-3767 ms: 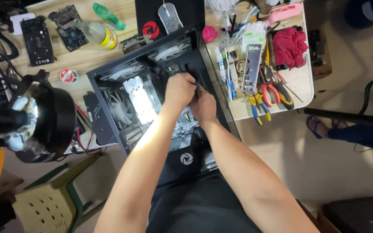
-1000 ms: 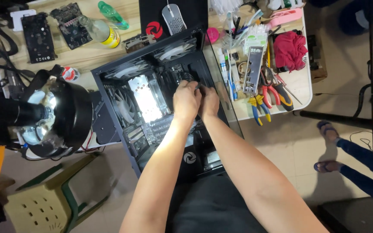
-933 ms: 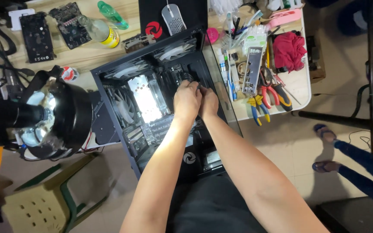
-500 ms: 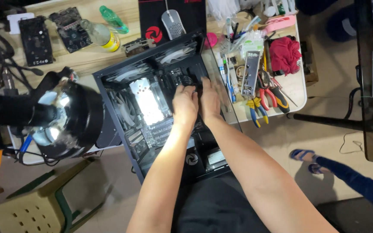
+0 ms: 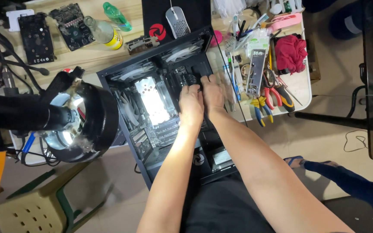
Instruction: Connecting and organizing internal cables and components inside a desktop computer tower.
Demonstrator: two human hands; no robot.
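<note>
Matt black metal computer case [image 5: 121, 92], pale wooden tabletop [image 5: 87, 56], crumpled red cloth [image 5: 291, 51], glossy plastic bottle [image 5: 116, 16].

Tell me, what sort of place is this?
Probably a computer repair bench: an open black computer case lies on a wooden table with loose circuit boards and pliers.
</note>
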